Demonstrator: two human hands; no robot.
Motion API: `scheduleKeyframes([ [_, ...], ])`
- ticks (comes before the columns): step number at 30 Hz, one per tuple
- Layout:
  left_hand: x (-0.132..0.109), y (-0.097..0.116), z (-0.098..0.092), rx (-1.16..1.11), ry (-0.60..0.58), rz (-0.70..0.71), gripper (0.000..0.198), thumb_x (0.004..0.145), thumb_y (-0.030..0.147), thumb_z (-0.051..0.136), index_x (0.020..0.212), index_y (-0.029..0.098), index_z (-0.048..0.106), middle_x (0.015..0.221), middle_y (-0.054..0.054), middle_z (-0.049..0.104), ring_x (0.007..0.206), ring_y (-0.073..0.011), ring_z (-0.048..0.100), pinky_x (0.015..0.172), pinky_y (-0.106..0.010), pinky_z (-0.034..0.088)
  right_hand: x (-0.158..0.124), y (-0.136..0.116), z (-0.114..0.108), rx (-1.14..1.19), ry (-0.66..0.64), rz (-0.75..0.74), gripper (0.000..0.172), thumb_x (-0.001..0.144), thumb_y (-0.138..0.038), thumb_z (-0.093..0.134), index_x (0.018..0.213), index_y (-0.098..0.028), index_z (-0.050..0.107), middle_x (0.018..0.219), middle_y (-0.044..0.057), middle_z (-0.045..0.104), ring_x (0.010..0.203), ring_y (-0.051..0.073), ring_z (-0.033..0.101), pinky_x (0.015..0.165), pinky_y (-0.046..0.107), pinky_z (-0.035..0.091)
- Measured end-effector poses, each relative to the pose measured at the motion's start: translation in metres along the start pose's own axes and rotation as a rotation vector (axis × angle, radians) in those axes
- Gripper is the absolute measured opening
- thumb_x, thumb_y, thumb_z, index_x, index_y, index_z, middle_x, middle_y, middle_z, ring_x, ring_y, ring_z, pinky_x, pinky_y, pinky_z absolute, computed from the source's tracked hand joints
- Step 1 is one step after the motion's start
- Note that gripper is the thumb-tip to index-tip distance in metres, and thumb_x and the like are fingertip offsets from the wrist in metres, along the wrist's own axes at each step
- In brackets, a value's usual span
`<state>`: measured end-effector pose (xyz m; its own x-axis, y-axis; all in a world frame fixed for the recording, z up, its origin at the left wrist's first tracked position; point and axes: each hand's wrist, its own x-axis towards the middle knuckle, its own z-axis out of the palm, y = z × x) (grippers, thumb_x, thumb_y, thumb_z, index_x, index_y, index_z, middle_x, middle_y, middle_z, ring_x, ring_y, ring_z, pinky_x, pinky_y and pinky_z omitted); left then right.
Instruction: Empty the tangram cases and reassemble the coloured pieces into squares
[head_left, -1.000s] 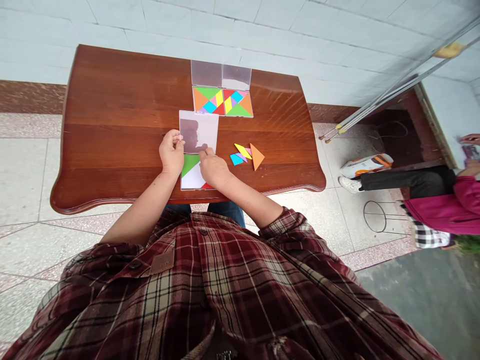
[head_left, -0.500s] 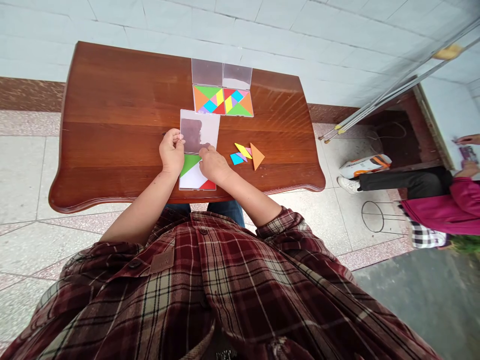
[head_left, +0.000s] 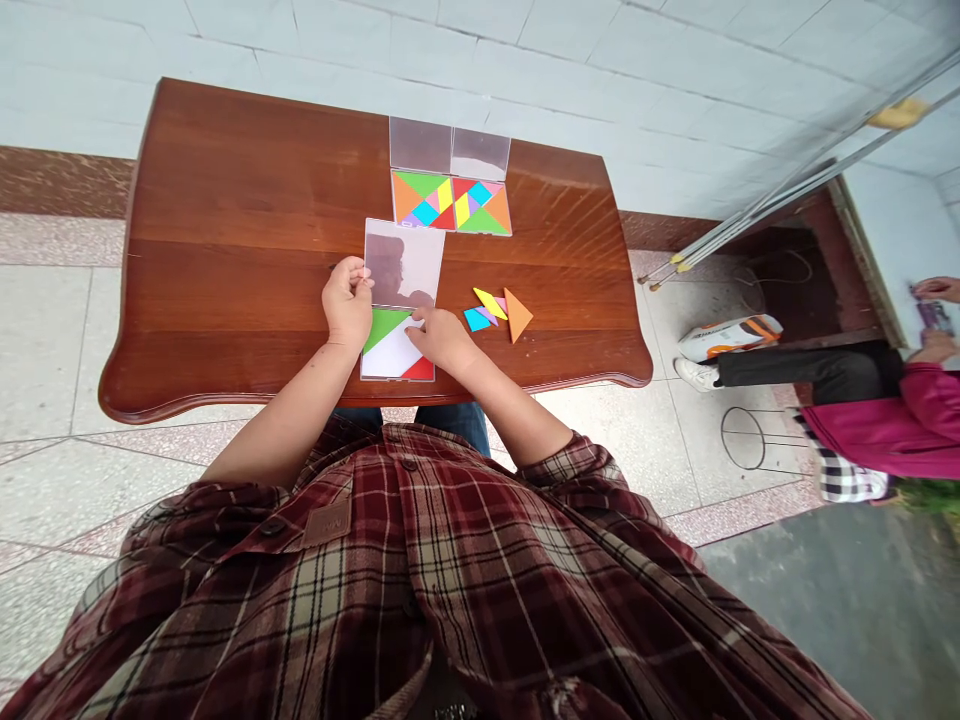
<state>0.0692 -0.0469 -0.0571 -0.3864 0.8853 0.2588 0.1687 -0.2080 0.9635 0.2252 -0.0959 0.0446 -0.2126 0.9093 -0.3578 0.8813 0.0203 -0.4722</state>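
An open tangram case lies near the table's front edge, its clear lid folded back. In its white tray are a green triangle at the upper left and a red triangle at the lower right. My left hand rests at the case's left side, fingers curled against the lid's edge. Over the tray's upper right is my right hand, fingers bent together; whatever they hold is hidden. Right of it lie loose pieces: an orange triangle, a yellow piece, a blue piece and purple ones.
Two filled tangram cases with raised clear lids stand side by side at the back of the wooden table. At the far right a seated person in a magenta top is beyond a white bag and metal poles.
My right hand has shifted slightly right and down over the tray, uncovering more of its white surface. My left hand stays beside the lid. The whole view has moved slightly.
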Motion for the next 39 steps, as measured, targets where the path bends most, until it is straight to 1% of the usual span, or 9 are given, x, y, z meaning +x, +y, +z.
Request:
scheduleKeyframes([
  [3,0.0,0.0,0.0,-0.01,0.008,0.014,0.025,0.074,0.01,0.052,0.094,0.022,0.059,0.087,0.001,0.064,0.081,-0.0111,0.065,0.083,-0.028,0.058,-0.002,0.003,0.001,0.483,-0.055,0.122,0.036,0.089,-0.019,0.059,0.123,-0.009,0.056,0.076,0.004,0.069,0.063,0.013,0.059,0.063,0.026,0.049],
  [6,0.0,0.0,0.0,-0.004,0.011,0.02,0.025,0.074,0.009,0.052,0.094,0.022,0.059,0.088,0.001,0.064,0.082,-0.0117,0.065,0.084,-0.028,0.058,-0.009,-0.003,0.001,1.053,-0.135,0.258,0.016,0.09,-0.012,0.053,0.106,-0.013,0.055,0.064,-0.002,0.063,0.044,0.005,0.041,0.042,0.016,0.031],
  [9,0.0,0.0,0.001,-0.004,0.004,0.019,0.023,0.076,0.01,0.052,0.095,0.022,0.059,0.09,0.0,0.065,0.083,-0.0125,0.065,0.084,-0.029,0.058,-0.012,-0.008,-0.001,1.52,-0.154,0.341,0.016,0.093,-0.006,0.043,0.082,-0.016,0.049,0.066,-0.001,0.063,0.042,0.0,0.036,0.037,0.011,0.023],
  [13,0.001,-0.002,0.002,-0.02,-0.002,0.023,0.02,0.078,0.013,0.054,0.095,0.022,0.058,0.09,0.0,0.066,0.086,-0.0133,0.065,0.084,-0.029,0.058,-0.009,-0.011,-0.006,1.817,-0.176,0.446,0.021,0.092,-0.004,0.038,0.078,-0.015,0.048,0.064,-0.003,0.059,0.041,-0.001,0.035,0.036,0.007,0.024],
  [18,-0.001,0.001,0.002,-0.018,0.007,0.012,0.019,0.077,0.013,0.055,0.094,0.021,0.058,0.088,0.0,0.065,0.082,-0.0132,0.065,0.081,-0.029,0.059,-0.007,-0.016,-0.005,1.68,-0.201,0.411,0.02,0.094,-0.005,0.04,0.079,-0.015,0.05,0.063,-0.004,0.058,0.04,-0.002,0.035,0.037,0.008,0.024],
  [23,-0.001,0.002,0.002,-0.017,0.011,0.012,0.017,0.077,0.014,0.054,0.092,0.021,0.057,0.088,0.0,0.065,0.083,-0.0128,0.065,0.081,-0.028,0.06,-0.005,-0.004,0.006,0.993,-0.032,0.226,0.007,0.091,-0.012,0.057,0.089,-0.017,0.053,0.057,-0.005,0.06,0.041,0.004,0.043,0.042,0.016,0.03],
  [26,0.0,0.0,0.003,-0.019,0.01,0.02,0.018,0.077,0.015,0.055,0.093,0.022,0.057,0.088,0.0,0.065,0.083,-0.0124,0.065,0.081,-0.027,0.059,0.003,0.001,0.011,0.643,0.026,0.132,0.015,0.084,-0.018,0.07,0.091,-0.017,0.057,0.051,-0.007,0.057,0.042,0.007,0.047,0.048,0.019,0.037],
  [34,0.0,0.002,0.001,-0.003,0.0,0.022,0.02,0.076,0.012,0.053,0.093,0.022,0.058,0.089,0.0,0.066,0.082,-0.0128,0.065,0.083,-0.03,0.06,0.014,-0.023,0.015,0.844,-0.109,0.238,0.022,0.09,-0.019,0.062,0.071,-0.018,0.051,0.043,-0.01,0.044,0.036,0.003,0.031,0.039,0.018,0.021],
  [39,0.001,0.0,0.002,-0.03,0.0,0.011,0.017,0.078,0.016,0.054,0.093,0.022,0.057,0.089,0.0,0.065,0.084,-0.0127,0.066,0.084,-0.029,0.059,0.018,-0.015,-0.001,0.662,-0.11,0.112,0.026,0.086,-0.013,0.062,0.063,-0.017,0.051,0.041,-0.009,0.043,0.04,0.003,0.033,0.044,0.018,0.028],
])
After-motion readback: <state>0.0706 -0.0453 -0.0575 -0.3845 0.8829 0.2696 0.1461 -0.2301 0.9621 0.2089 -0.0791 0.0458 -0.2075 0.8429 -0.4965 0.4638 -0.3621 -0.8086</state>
